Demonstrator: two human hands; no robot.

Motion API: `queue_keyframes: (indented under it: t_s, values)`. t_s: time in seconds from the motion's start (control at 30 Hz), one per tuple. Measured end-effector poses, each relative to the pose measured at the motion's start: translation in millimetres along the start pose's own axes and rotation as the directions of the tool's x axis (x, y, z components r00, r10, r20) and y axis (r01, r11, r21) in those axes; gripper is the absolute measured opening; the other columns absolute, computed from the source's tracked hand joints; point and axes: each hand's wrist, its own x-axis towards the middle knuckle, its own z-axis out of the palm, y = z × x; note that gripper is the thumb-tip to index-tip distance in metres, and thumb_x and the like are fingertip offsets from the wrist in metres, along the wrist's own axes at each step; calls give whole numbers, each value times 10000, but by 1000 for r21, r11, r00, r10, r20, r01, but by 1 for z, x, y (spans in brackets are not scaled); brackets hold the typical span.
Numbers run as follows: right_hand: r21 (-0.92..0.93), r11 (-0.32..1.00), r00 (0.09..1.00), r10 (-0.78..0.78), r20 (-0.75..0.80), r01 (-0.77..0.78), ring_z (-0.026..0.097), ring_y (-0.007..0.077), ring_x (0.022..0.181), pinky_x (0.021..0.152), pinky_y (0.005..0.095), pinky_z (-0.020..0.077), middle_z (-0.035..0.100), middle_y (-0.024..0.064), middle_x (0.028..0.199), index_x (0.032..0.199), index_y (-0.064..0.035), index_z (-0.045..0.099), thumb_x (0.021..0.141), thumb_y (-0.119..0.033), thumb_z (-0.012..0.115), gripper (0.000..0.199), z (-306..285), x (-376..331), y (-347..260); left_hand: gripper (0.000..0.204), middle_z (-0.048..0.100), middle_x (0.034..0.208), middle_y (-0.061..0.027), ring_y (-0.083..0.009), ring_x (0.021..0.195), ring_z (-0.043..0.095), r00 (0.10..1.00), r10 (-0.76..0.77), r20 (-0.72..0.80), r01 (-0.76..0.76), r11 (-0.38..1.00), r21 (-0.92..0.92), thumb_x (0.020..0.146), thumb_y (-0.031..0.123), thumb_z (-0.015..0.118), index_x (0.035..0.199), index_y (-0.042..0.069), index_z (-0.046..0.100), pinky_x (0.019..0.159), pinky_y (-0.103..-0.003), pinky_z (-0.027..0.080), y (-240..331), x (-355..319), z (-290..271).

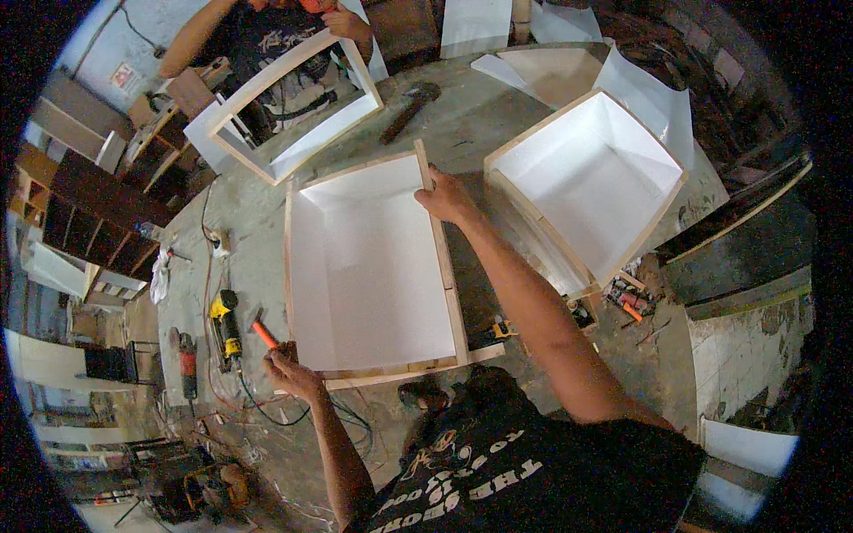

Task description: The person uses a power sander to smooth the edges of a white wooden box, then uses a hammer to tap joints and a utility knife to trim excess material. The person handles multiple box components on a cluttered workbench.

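A shallow open wooden box [382, 258] with a white lining lies in front of me, its bare wood rim facing up. My right hand [447, 197] is closed around the box's right edge near the far corner, where a wooden strip [420, 153] sticks out past the corner. By the near left corner, my left hand [296, 373] is closed on an orange-handled tool [265, 335]. The tool has a dark end pointing away from me; its exact kind is unclear. My left fingers are partly hidden around the handle.
Another white-lined box [591, 182] stands to the right. Across the table [462, 107], a person holds a wooden frame [298, 102] and something orange. A yellow-and-black power tool [227, 329] and a red-and-black one [187, 364] lie left, with cables. A dark brush-like object [410, 111] lies beyond.
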Motion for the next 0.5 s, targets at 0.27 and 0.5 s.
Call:
queue_keyframes:
  t_s: [0.27,0.5]
  values:
    - [504,861,997,-80,12,63,457,328,1427,1172,420,364,477,216,1538,1604,-22,252,882,-380,765,954,26,-122,20,267,643,865,-84,-178,807,612,994,-97,40,101,988,-114,1073,221,473,942,13,577,762,-335,521,-9,3,-13]
    - [354,932,979,-137,150,76,401,326,1462,1202,428,313,386,222,1601,1623,-30,194,900,-333,770,973,8,-240,22,241,691,1044,-85,-192,932,670,907,-336,255,385,906,-176,1066,241,497,1075,36,624,831,-351,551,-5,21,-40]
